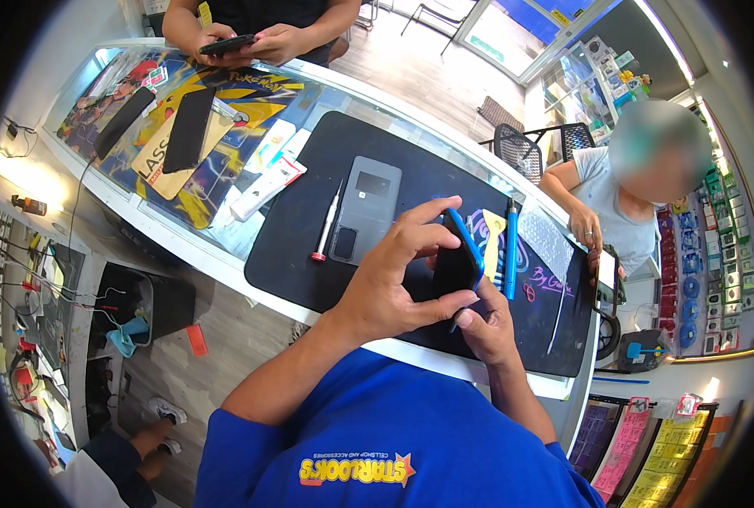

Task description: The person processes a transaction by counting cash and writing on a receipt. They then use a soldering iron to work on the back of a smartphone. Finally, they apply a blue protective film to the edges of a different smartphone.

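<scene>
A smartphone with a blue frame and dark face (458, 264) is tilted up above the black work mat (301, 254). My left hand (391, 284) grips it by its edges, fingers at the top and thumb at the lower end. Closed at the phone's lower end is my right hand (489, 330), with its fingertips partly hidden. Left of the phone lies a grey phone back panel (368, 207) with a dark rectangle on it. Beside that panel is a slim screwdriver (329, 220) with a red end. A blue pen-shaped tool (511, 250) and a yellow flat piece (493, 237) lie beyond my right hand.
Bubble wrap (548, 241) and a thin white stick (556, 313) lie on the mat's right. Two dark phones or screens (189, 131) (125, 120) and a white tube (267, 188) lie on the counter's left. Across it, one person holds a phone (227, 45); another, at right, holds a phone (605, 284).
</scene>
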Available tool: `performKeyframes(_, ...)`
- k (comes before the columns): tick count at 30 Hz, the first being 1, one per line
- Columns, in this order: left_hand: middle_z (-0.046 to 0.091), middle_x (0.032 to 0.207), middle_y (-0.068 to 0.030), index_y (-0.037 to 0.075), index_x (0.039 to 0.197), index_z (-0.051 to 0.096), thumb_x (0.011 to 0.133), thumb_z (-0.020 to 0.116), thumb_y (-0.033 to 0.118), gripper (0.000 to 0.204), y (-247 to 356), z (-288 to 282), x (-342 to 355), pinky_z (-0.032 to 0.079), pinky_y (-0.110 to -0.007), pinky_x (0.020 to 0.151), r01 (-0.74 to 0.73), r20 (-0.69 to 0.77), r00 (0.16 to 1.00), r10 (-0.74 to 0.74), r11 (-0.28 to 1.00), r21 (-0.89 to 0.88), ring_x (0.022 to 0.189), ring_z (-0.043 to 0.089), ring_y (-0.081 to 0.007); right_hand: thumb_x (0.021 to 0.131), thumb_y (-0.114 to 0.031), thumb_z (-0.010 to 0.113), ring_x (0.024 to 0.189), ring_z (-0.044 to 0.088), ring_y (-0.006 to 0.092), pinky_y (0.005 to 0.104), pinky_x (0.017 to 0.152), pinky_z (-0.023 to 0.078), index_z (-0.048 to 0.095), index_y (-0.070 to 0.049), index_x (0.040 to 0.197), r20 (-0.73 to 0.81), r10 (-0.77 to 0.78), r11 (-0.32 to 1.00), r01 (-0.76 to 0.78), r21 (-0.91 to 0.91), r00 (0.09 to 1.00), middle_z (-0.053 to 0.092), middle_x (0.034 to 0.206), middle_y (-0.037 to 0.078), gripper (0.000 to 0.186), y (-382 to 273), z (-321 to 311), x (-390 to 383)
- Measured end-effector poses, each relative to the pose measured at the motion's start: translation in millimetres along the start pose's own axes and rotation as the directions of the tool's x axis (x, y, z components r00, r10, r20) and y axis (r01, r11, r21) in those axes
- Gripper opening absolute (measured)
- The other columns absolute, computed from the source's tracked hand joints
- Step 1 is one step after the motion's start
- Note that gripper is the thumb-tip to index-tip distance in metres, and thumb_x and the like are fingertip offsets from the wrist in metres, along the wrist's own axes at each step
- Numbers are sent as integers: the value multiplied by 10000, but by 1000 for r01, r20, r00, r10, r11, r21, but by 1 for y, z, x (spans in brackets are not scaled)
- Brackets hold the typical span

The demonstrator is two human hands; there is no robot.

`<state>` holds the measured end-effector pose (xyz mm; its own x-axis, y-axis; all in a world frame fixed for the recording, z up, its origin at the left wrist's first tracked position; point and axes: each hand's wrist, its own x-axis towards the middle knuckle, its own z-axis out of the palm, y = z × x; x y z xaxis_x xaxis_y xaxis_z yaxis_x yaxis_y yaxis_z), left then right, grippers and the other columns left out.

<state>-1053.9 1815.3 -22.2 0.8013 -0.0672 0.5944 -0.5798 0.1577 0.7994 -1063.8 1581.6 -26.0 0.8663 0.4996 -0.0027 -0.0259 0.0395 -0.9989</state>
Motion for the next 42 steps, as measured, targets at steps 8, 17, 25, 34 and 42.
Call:
performKeyframes(8, 430, 1606, -258, 174, 1394, 546, 811, 958, 153, 714, -5, 3, 9, 596, -432, 1064, -166, -37, 984, 172, 979, 115, 1401, 579, -372, 931, -360, 841, 1463, 548, 297, 439, 1247, 374, 431, 30, 1648, -7, 35, 999, -35, 19, 999, 592, 1561, 211, 914, -7, 4, 5)
performKeyframes(17, 405, 1547, -212, 163, 1384, 528, 832, 909, 94, 674, -6, 1, 10, 565, -432, 1100, -126, -35, 990, 133, 980, 152, 1406, 562, -361, 931, -338, 844, 1458, 554, 303, 445, 1252, 374, 451, 27, 1638, -1, 23, 999, -23, 39, 1000, 604, 1544, 211, 887, -12, 7, 12)
performKeyframes(25, 396, 1493, -189, 146, 1342, 526, 857, 854, 70, 590, -7, -1, 14, 570, -435, 1106, -129, -37, 989, 142, 961, 245, 1452, 512, -358, 938, -290, 835, 1436, 576, 306, 450, 1242, 393, 479, 10, 1627, 45, 29, 1000, -29, 8, 999, 614, 1528, 219, 832, -14, 5, 16)
performKeyframes(34, 350, 1444, -163, 104, 1315, 472, 895, 792, 69, 530, -9, 0, 12, 622, -426, 1024, 36, -83, 996, -32, 998, 49, 1489, 468, -377, 952, -252, 816, 1417, 593, 307, 448, 1231, 409, 504, 14, 1609, 41, 23, 1000, -22, -21, 999, 626, 1511, 222, 774, -14, 7, 19)
performKeyframes(42, 344, 1446, -153, 106, 1300, 466, 897, 746, 42, 495, -12, 0, 11, 580, -462, 1096, 79, -97, 992, -81, 997, -26, 1493, 466, -366, 943, -243, 828, 1400, 603, 300, 436, 1218, 423, 515, 34, 1593, -22, 25, 1000, -25, 0, 999, 615, 1519, 213, 772, -10, 10, 17)
